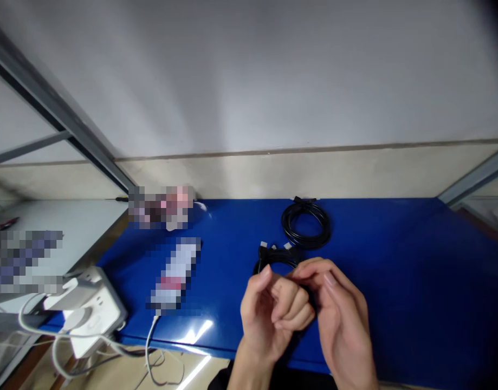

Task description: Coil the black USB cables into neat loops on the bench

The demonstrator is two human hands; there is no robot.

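My left hand is raised over the front of the blue tabletop, its fingers curled into the palm and the thumb pointing up. Nothing shows inside it. Close beside it, my right hand bends its fingers toward the left knuckles, with thumb and fingers drawn together. Whatever may lie between its fingertips is hidden. Just behind both hands lies a coiled black cable with pale metal plugs, partly covered by the hands. Farther back rests a second coiled black cable, its plug ends at the top of the coil.
The blue table meets a pale wall at the back. At left stands a white power strip with plugs and white cords. A blurred flat device with a white cord and a blurred pinkish item lie nearby. Metal posts frame both sides.
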